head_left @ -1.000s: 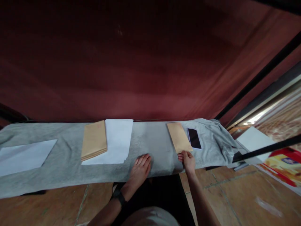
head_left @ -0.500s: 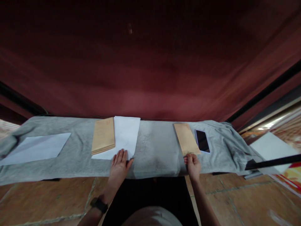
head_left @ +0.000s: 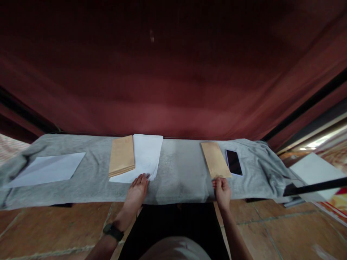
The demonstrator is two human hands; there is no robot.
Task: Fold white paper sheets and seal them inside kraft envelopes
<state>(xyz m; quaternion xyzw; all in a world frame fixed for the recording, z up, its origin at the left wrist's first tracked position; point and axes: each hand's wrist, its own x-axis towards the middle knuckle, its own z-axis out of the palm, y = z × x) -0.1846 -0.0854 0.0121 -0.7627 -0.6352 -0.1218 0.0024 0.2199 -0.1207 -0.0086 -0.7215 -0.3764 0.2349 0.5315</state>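
My left hand is at the near edge of a small stack of white paper, its fingers closed at the sheet's edge with the thumb mostly hidden. A pile of several brown envelopes lies over the left part of that stack. Over to the right, my right hand pinches the near end of a single brown envelope, which lies flat on the grey cloth. A dark-screened phone rests just right of this envelope.
Grey cloth covers the long, narrow table. More white paper lies at its left end. A dark red curtain hangs behind. Black bars stand at the sides, with a white sheet beyond the right end.
My left hand has gone from lying flat on the white paper to a turned, narrower grip at its near edge. The right hand stays at the envelope. The view shifts slightly.
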